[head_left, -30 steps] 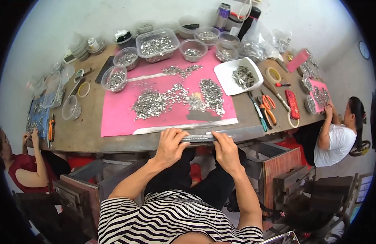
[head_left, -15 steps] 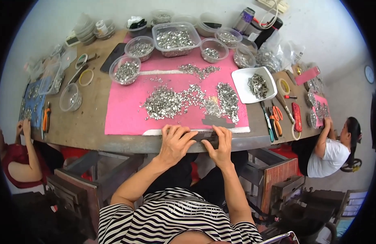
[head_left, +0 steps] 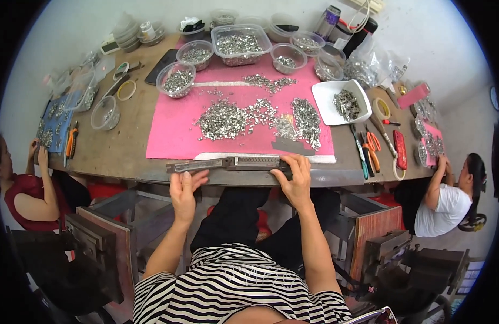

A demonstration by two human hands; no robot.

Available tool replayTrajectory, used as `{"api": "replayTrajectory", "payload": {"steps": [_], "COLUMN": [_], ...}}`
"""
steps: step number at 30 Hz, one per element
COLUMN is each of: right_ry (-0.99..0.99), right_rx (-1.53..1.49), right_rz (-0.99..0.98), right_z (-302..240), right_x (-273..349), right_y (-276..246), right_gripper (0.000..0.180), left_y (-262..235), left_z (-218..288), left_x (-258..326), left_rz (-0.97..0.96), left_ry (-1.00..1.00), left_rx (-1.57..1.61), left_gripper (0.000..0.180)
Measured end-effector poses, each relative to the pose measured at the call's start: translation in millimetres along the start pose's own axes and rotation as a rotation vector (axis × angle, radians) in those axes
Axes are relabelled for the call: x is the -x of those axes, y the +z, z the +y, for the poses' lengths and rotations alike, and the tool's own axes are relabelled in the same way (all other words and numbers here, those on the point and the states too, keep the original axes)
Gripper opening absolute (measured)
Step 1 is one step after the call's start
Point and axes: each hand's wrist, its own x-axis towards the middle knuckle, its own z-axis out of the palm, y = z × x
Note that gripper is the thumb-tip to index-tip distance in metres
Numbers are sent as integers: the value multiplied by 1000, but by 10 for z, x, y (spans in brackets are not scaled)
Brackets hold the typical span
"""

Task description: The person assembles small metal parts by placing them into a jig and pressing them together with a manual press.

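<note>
A long dark metal hinged jig [head_left: 255, 163] lies unfolded along the table's front edge, its right half showing a row of small slots. My right hand [head_left: 297, 181] grips the jig's right end, with the thumb on the near side and the fingers over the top. My left hand [head_left: 183, 190] is just below the jig's left half, fingers stretched out and the fingertips at its near edge. Beyond the jig, heaps of small silvery metal pieces [head_left: 223, 120] lie on a pink mat [head_left: 171, 132]. A flat dark grey strip [head_left: 292, 147] rests on the mat's near right part.
Clear tubs of metal pieces [head_left: 176, 80] line the back. A white square dish [head_left: 324, 105] stands right of the mat, near orange-handled pliers [head_left: 372, 156] and a red case [head_left: 400, 150]. Co-workers sit at the left [head_left: 30, 197] and right [head_left: 444, 200] ends.
The jig, folded under both hands before, is now spread open to the left. My left hand has moved left and turned; my right hand stays at the right end. The view has shifted slightly.
</note>
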Motion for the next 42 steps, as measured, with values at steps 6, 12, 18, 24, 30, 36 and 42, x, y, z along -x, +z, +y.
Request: {"api": "replayTrajectory", "payload": {"steps": [6, 12, 18, 24, 30, 36, 42], "right_ry": [4, 58, -62, -366, -374, -127, -10], "right_rx": [-18, -84, 14, 193, 17, 503, 443], "right_rz": [14, -15, -104, -235, -271, 244, 43], "right_z": [-14, -46, 50, 88, -8, 661, 821], "right_x": [12, -64, -269, -434, -793, -1202, -675], "right_y": [5, -79, -140, -187, -314, -819, -622], "right_gripper": [45, 33, 15, 16, 19, 18, 9], "left_y": [-9, 646, 687, 699, 685, 719, 707], "left_z": [46, 31, -145, -172, -186, -153, -172], "left_x": [-26, -270, -387, -385, -389, -373, -367], "left_rz": [-227, -313, -382, -376, -367, -363, -367], "left_ry": [-298, 761, 755, 724, 733, 731, 727], "left_rx": [-69, -913, -933, -910, -880, -903, -919], "left_gripper": [22, 49, 57, 61, 62, 61, 61]}}
